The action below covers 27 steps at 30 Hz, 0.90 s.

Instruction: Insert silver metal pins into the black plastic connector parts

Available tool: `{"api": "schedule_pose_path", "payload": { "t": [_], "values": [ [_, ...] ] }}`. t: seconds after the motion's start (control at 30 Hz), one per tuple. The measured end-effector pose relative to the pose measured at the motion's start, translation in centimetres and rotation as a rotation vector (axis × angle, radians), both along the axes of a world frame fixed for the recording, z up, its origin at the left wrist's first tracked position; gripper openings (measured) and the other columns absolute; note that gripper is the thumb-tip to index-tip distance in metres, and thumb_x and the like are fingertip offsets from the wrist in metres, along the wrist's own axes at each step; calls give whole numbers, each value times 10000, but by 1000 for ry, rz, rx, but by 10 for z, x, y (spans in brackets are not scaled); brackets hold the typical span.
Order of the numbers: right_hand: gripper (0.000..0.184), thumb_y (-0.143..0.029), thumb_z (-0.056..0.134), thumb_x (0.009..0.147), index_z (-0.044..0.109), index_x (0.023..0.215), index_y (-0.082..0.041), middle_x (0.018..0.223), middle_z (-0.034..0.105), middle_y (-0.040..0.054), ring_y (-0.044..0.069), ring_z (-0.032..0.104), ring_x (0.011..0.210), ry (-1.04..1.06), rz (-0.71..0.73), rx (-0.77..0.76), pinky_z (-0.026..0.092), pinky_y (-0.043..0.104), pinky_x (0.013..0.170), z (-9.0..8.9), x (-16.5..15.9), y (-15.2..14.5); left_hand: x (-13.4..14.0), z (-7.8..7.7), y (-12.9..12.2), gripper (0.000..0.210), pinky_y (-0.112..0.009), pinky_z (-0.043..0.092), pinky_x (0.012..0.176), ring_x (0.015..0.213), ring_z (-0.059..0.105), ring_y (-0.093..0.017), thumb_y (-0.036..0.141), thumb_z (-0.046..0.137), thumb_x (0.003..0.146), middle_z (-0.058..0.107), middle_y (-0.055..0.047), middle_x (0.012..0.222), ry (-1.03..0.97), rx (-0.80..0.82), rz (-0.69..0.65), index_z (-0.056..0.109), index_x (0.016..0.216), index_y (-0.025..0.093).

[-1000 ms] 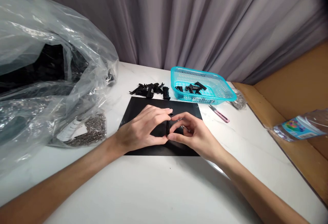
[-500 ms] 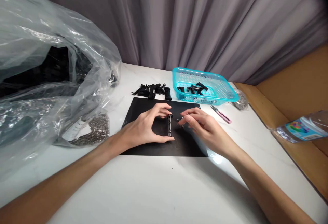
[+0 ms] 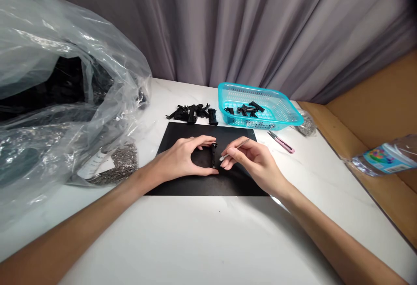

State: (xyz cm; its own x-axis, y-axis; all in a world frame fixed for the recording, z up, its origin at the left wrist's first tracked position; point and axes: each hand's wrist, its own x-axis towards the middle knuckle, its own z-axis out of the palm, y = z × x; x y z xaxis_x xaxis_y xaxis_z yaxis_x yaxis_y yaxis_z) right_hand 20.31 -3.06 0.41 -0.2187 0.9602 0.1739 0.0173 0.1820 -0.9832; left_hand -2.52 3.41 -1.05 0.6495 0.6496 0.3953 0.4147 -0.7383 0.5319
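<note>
My left hand point(image 3: 182, 157) is closed on a narrow black plastic part point(image 3: 213, 155), pinching it by its two ends between thumb and fingers. It stands upright above a black mat point(image 3: 195, 185). Close by on the right, my right hand point(image 3: 249, 157) pinches a thin stick with a white tip point(image 3: 241, 144). The white end points at the black part, with a small gap between them. Exactly what the stick is, I cannot make out.
Behind the mat lie several black plastic parts point(image 3: 190, 114); more sit in a turquoise basket point(image 3: 276, 124). Pink-handled snips point(image 3: 282, 142) lie at right. A clear bag of small metal pieces point(image 3: 122, 163) and big plastic bags flank the left; a bottle point(image 3: 387, 159) lies in a cardboard box at right.
Small shiny metal pieces showed at my right fingertips before; now the white-tipped stick shows there. My right hand has moved slightly closer to the black part, which my left hand still grips.
</note>
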Motion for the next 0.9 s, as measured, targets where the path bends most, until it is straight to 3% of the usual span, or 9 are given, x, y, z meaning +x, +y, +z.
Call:
{"api": "schedule_pose_path", "payload": {
  "t": [0.23,0.5,0.73,0.9],
  "values": [
    [267,-451,733,929,738,891,-187,878,777,56,190,762,799,-12,-72,40,641,340,778,-5,-3,-6,2,5,-2,659,-361,651,884,928,770,-234,524,896,664,797,-43,1054,-16,-78,42,705,1201,194],
    [288,-484,775,880,768,849,-198,869,782,52,198,755,777,-44,-80,33,648,356,776,-10,-3,-5,5,5,-3,614,-344,660,836,878,774,-224,491,914,643,807,-28,1004,-32,-47,55,727,1151,200],
    [213,-416,719,945,763,866,-223,872,787,41,196,749,772,-202,-165,222,629,331,726,-11,-3,-7,9,1,0,553,-330,680,807,811,787,-218,437,938,594,819,-31,927,-141,-80,77,763,1049,176],
    [216,-414,680,975,752,887,-231,883,785,40,192,751,761,-280,-170,287,630,334,724,-18,-3,-8,9,-2,2,603,-326,673,788,802,783,-222,454,939,582,820,-39,933,-117,-15,75,766,1088,176]
  ]
}}
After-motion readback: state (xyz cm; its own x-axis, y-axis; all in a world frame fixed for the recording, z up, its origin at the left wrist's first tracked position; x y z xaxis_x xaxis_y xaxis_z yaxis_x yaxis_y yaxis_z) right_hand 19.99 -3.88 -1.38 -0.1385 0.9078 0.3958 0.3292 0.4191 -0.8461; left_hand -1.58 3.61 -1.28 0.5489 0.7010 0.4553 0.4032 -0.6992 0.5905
